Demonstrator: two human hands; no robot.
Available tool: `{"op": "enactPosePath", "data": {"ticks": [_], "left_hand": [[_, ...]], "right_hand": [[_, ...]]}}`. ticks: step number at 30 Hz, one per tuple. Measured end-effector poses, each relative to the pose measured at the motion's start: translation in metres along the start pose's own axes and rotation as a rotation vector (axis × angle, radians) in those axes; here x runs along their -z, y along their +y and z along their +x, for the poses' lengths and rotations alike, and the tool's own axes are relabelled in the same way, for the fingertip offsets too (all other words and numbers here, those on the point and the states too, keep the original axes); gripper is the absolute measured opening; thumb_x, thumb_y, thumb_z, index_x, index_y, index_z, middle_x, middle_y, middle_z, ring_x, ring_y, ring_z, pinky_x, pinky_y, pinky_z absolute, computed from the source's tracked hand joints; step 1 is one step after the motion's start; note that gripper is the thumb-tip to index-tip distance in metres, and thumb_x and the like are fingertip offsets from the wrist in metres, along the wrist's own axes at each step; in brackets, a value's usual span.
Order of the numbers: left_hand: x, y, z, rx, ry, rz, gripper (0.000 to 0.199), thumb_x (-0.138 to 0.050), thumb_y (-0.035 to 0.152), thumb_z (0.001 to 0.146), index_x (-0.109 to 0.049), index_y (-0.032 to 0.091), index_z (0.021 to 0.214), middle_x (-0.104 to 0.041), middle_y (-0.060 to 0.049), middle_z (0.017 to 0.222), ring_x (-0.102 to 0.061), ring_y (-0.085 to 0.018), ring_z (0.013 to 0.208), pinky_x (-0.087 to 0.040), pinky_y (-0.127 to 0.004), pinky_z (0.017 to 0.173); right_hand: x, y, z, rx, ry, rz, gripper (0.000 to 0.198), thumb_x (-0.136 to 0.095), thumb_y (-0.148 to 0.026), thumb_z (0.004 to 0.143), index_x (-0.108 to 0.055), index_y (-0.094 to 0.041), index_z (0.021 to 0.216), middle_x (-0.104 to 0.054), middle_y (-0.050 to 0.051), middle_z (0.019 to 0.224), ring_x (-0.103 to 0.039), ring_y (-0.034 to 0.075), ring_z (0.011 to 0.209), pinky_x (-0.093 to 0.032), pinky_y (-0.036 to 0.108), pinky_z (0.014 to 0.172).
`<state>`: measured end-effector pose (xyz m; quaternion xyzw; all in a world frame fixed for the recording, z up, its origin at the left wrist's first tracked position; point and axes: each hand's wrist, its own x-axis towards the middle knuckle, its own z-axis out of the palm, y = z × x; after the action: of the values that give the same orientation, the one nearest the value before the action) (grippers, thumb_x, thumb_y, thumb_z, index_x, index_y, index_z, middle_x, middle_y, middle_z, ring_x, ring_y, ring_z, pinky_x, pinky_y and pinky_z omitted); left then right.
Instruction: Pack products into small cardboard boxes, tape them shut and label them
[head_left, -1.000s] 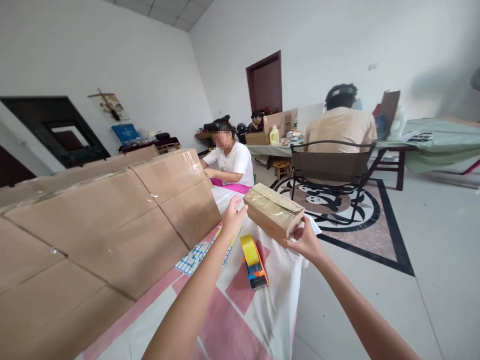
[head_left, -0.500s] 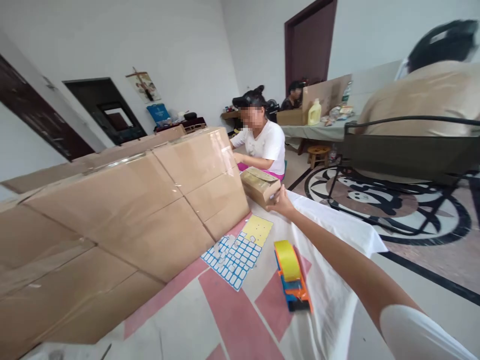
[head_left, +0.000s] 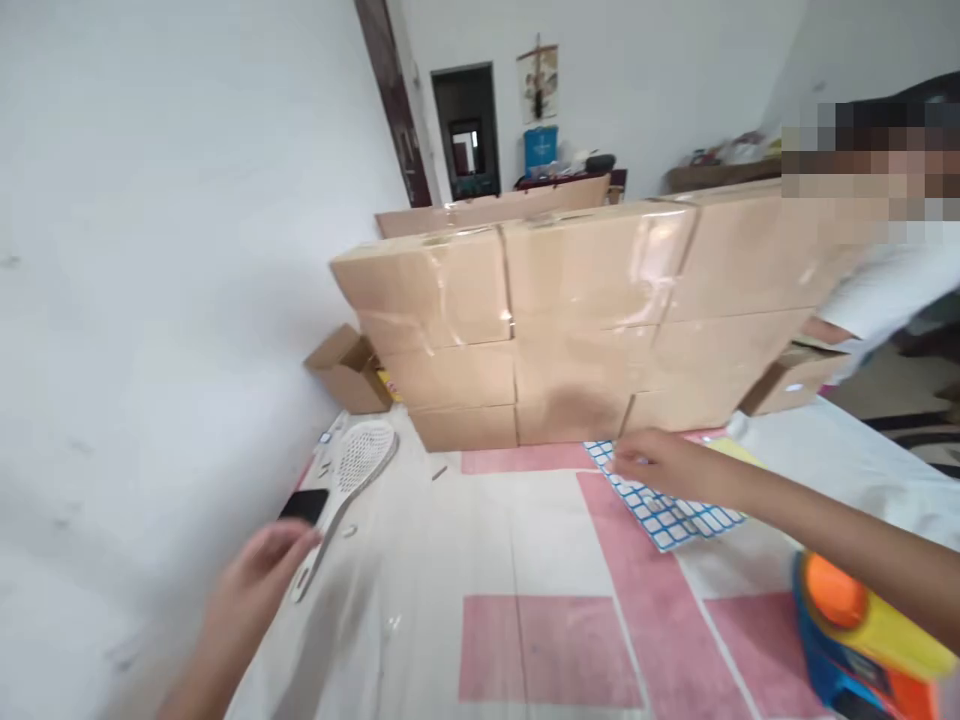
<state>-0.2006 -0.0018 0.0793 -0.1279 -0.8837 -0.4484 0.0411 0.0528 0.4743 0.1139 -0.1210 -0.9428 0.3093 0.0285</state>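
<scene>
My left hand is blurred, its fingertips beside the handle of a white plastic slotted skimmer on the table. I cannot tell whether it grips the handle. A flat black object lies just beyond these fingers. My right hand hovers over a sheet of blue-bordered stickers, fingers curled together; anything inside them is hidden. Under my right forearm stands a tape dispenser with a yellow roll, blue and orange body. A small cardboard box stands at the right, apart from my hands.
A wall of taped cardboard boxes spans the table's far side. An open carton stands at its left end, close to the white wall. Another person in white is behind the boxes on the right. A pink-and-white cloth covers the table.
The view has swung left. My right hand has let go of the small cardboard box and come back over the sticker sheet. My left hand has come into view by the skimmer.
</scene>
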Motion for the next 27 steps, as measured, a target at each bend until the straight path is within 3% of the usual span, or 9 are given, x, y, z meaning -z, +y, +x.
{"op": "enactPosePath", "data": {"ticks": [3,6,8,11,14,16,20,23,27], "left_hand": [[-0.032,0.008,0.076,-0.054,0.005,-0.13,0.055,-0.062,0.056,0.08,-0.058,0.017,0.118,-0.074,-0.008,0.096,-0.071,-0.022,0.089,-0.058,-0.034,0.077],[-0.062,0.016,0.155,-0.079,0.015,-0.046,0.067,-0.062,0.033,0.086,-0.038,0.016,0.146,-0.072,-0.009,0.11,-0.069,-0.015,0.078,-0.055,-0.029,0.075],[-0.068,0.015,0.197,-0.091,0.02,0.054,0.072,-0.06,0.024,0.087,-0.03,0.018,0.153,-0.073,-0.006,0.099,-0.067,-0.016,0.071,-0.054,-0.031,0.076],[-0.061,0.009,0.243,-0.11,0.045,0.208,0.069,-0.057,0.016,0.088,-0.035,0.018,0.154,-0.073,-0.008,0.089,-0.069,-0.024,0.081,-0.052,-0.039,0.086],[-0.054,0.002,0.276,-0.147,0.049,0.299,0.068,-0.057,0.018,0.089,-0.037,0.021,0.154,-0.074,-0.011,0.097,-0.069,-0.03,0.096,-0.05,-0.042,0.091],[-0.053,-0.004,0.293,-0.165,0.026,0.325,0.067,-0.058,0.021,0.089,-0.039,0.026,0.153,-0.075,-0.011,0.101,-0.069,-0.03,0.1,-0.05,-0.041,0.092],[-0.061,-0.013,0.315,-0.16,-0.037,0.325,0.051,-0.063,0.027,0.09,-0.053,0.027,0.14,-0.074,-0.008,0.104,-0.069,-0.025,0.1,-0.05,-0.038,0.093],[-0.071,-0.016,0.321,-0.161,-0.087,0.308,0.037,-0.061,0.04,0.094,-0.062,0.021,0.126,-0.071,-0.008,0.111,-0.068,-0.021,0.099,-0.052,-0.041,0.093],[-0.082,-0.017,0.317,-0.159,-0.125,0.306,0.038,-0.06,0.046,0.096,-0.063,0.018,0.121,-0.068,-0.009,0.119,-0.066,-0.021,0.103,-0.055,-0.045,0.094]], "right_hand": [[-0.071,-0.095,0.066,0.214,-0.121,0.067,0.045,-0.053,-0.04,0.094,-0.055,-0.021,0.054,-0.054,0.0,0.055,-0.052,0.015,0.055,-0.036,0.027,0.055],[-0.144,-0.177,0.146,0.197,-0.072,0.191,0.014,-0.064,-0.03,0.09,-0.072,-0.02,0.088,-0.072,0.002,0.084,-0.066,0.018,0.076,-0.046,0.027,0.07],[-0.185,-0.219,0.202,0.094,0.0,0.239,0.035,-0.065,-0.025,0.089,-0.067,-0.019,0.123,-0.075,0.005,0.097,-0.069,0.021,0.089,-0.049,0.028,0.079],[-0.228,-0.259,0.279,-0.02,0.073,0.25,0.063,-0.059,-0.02,0.091,-0.042,-0.009,0.151,-0.073,0.014,0.113,-0.067,0.026,0.108,-0.051,0.031,0.089],[-0.245,-0.271,0.339,-0.165,0.12,0.238,0.084,-0.059,-0.017,0.092,-0.014,-0.006,0.162,-0.065,0.021,0.13,-0.064,0.03,0.117,-0.051,0.035,0.092],[-0.245,-0.267,0.367,-0.245,0.142,0.211,0.088,-0.059,-0.015,0.093,-0.007,-0.014,0.164,-0.062,0.021,0.136,-0.064,0.032,0.119,-0.051,0.039,0.093],[-0.236,-0.253,0.401,-0.335,0.171,0.146,0.071,-0.06,-0.019,0.096,-0.027,-0.025,0.159,-0.063,0.018,0.134,-0.061,0.035,0.125,-0.048,0.045,0.099],[-0.233,-0.248,0.418,-0.395,0.166,0.124,0.061,-0.062,-0.025,0.097,-0.037,-0.022,0.152,-0.064,0.018,0.132,-0.061,0.033,0.124,-0.049,0.046,0.099],[-0.237,-0.252,0.432,-0.41,0.132,0.141,0.045,-0.061,-0.035,0.1,-0.051,-0.019,0.141,-0.06,0.013,0.134,-0.064,0.027,0.115,-0.056,0.048,0.096]]}}
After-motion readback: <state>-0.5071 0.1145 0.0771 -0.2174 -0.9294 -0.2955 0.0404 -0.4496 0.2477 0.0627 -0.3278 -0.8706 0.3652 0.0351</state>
